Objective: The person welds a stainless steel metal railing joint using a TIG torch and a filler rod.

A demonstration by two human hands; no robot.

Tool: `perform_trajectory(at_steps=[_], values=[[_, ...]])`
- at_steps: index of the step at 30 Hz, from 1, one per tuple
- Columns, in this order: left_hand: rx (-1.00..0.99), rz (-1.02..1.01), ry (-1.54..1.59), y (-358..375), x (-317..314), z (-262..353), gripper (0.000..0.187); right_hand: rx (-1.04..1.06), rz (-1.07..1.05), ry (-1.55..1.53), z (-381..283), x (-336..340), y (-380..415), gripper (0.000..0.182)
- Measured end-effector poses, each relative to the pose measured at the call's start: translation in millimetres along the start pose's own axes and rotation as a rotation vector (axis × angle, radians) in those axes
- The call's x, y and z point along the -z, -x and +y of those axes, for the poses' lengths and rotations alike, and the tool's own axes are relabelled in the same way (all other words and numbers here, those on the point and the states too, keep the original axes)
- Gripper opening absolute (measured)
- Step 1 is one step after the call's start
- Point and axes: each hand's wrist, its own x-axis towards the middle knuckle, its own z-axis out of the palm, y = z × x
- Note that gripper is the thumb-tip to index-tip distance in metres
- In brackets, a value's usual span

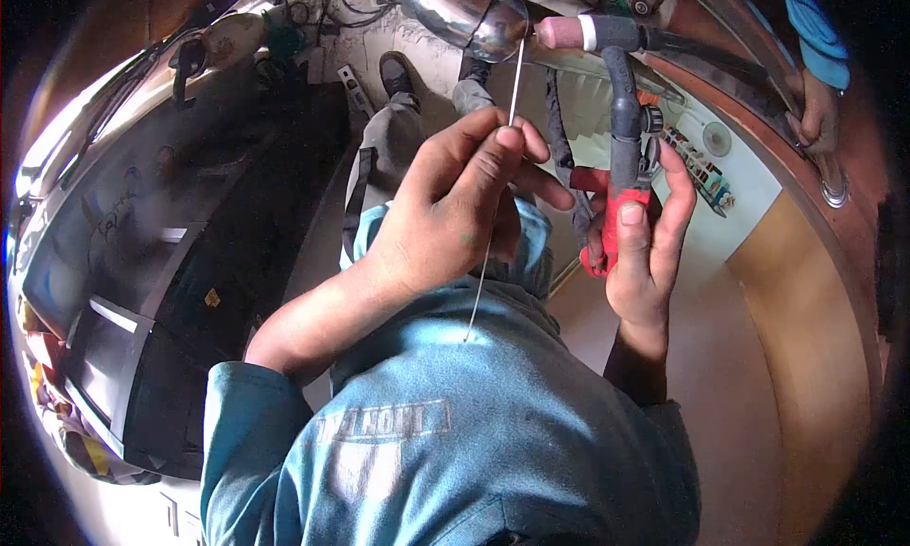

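My left hand (464, 186) pinches a thin metal filler rod (517, 83) between thumb and fingers. The rod's upper end reaches a shiny curved metal pipe (445, 10), at or very near a seam on it. Its lower end trails down past my wrist in front of my shirt. In my right hand (645, 238) is a TIG welding torch (624, 105), gripped by its red-wrapped handle, thumb in front. The torch's pink nozzle (561, 32) points left at the seam, close to the rod tip. No arc shows.
At the right edge, another person's hand (817, 115) with a teal sleeve rests by a reddish-brown surface (844, 214). A large black cabinet-like object (190, 281) stands left. A spirit level (355, 91) and loose cables (355, 1) lie beyond, near a shoe (398, 75).
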Motion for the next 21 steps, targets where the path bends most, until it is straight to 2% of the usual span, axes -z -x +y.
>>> perform_trajectory(at_steps=[12, 16, 19, 21], values=[[0.033, -0.011, 0.064, 5.8, 2.7, 2.2, 0.028, 0.058, 0.006, 0.054, 1.4, -3.6, -0.7, 0.056], [0.097, -0.084, -0.117, -1.2, 12.1, -20.9, 0.026, -0.004, -0.044, 0.066, -16.8, 6.2, -12.8, 0.056], [0.070, -0.181, -0.191, -25.3, 11.9, -48.2, 0.023, -0.052, -0.085, 0.055, -30.2, 10.9, -22.0, 0.056], [0.177, -0.156, -0.158, -49.2, 2.5, -57.1, 0.022, -0.094, -0.108, 0.082, -41.7, 11.6, -28.9, 0.056]])
